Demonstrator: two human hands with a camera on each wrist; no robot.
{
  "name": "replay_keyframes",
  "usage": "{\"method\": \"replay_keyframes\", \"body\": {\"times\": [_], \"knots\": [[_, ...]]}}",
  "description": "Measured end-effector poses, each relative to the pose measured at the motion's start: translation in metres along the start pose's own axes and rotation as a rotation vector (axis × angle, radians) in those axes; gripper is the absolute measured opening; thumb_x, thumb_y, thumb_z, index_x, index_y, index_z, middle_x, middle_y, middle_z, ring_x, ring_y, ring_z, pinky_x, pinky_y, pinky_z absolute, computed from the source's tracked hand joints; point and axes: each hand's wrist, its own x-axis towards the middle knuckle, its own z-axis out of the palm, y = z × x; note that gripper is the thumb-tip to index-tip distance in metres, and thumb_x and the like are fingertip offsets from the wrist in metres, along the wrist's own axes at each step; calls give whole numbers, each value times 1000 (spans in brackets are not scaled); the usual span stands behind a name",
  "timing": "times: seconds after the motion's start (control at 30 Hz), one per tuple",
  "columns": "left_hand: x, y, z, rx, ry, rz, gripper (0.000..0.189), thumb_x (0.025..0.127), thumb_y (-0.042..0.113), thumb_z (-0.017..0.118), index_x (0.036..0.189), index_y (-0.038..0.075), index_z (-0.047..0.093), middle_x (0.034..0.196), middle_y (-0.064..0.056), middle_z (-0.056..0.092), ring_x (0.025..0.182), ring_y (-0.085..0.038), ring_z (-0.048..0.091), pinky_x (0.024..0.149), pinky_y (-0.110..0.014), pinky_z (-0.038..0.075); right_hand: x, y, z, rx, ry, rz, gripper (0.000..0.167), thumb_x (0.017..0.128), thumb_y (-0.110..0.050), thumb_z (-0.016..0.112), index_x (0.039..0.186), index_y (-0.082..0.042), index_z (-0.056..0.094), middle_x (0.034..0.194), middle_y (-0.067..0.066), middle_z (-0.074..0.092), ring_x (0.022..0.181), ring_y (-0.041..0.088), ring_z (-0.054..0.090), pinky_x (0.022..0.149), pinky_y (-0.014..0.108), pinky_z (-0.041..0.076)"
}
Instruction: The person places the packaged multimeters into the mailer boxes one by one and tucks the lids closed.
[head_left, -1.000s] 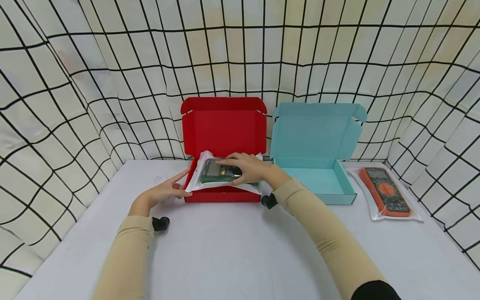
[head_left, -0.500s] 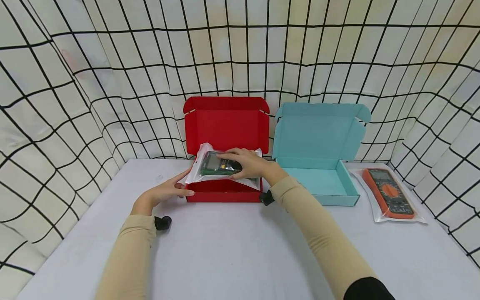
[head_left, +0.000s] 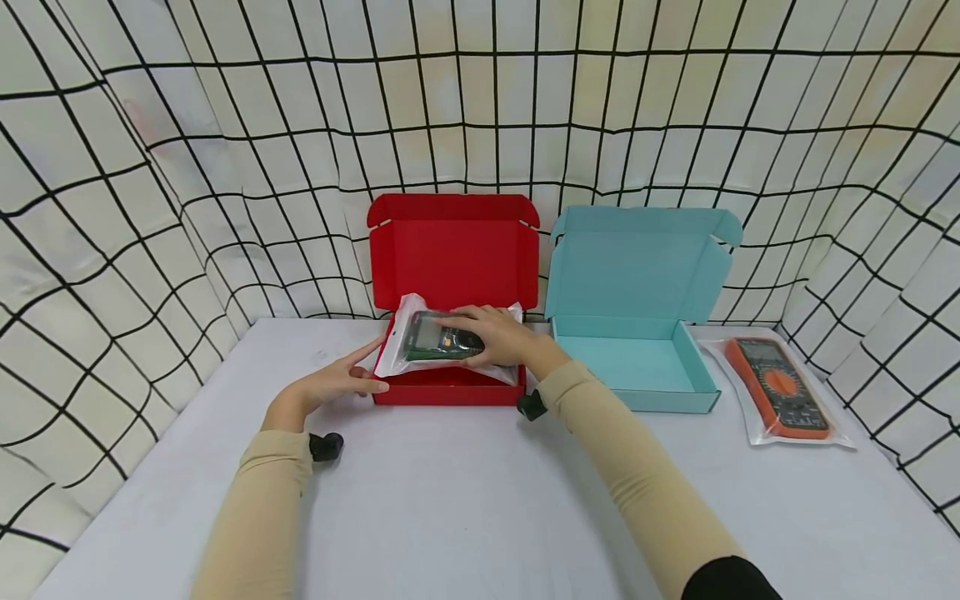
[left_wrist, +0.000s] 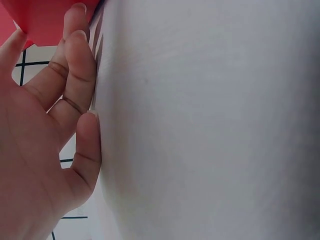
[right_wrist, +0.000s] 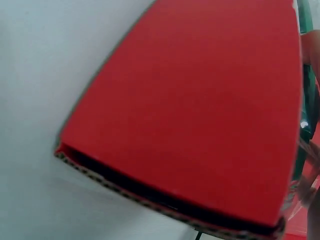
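Observation:
A green-and-black multimeter (head_left: 426, 337) in a clear plastic bag lies tilted at the opening of the red box (head_left: 450, 395). My right hand (head_left: 498, 335) holds this meter from above, fingers and thumb over its right part. At the box's left side is my left hand (head_left: 330, 389), its fingers extended and touching the red wall. In the left wrist view the left hand (left_wrist: 47, 110) shows fingertips at the red cardboard. The right wrist view has the front wall of the red box (right_wrist: 190, 115) large, with the green meter (right_wrist: 305, 120) partly seen at the edge.
Right of the red box stands an open light-blue box (head_left: 626, 362), lid raised. An orange multimeter (head_left: 776, 387) in a clear bag lies farther right on the white table (head_left: 465, 500). A black-gridded white curtain (head_left: 510, 108) surrounds the table's back and sides.
The bagged green multimeter rose with my right hand between the first two frames, then dropped slightly toward the red box. My left hand stays at the box's left side.

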Motion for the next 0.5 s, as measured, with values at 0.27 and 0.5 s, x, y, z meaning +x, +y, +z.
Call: {"method": "replay_keyframes", "body": {"times": [0.27,0.5], "knots": [[-1,4,0,0,3,-6,103,90,35,74,166,26,6,123,-19,52,127,-39,40,106,-65,36,-1,0,5,26,-43,8,93,84,-29,85,161,-32,34,160,5,36,139,25,38,110,48,41],[-1,1,1,-14,2,-23,104,90,33,73,166,24,3,142,-30,39,135,-48,32,108,-69,33,0,-4,16,33,-82,21,89,87,-32,82,161,-34,33,160,3,36,141,25,36,114,52,33]]}}
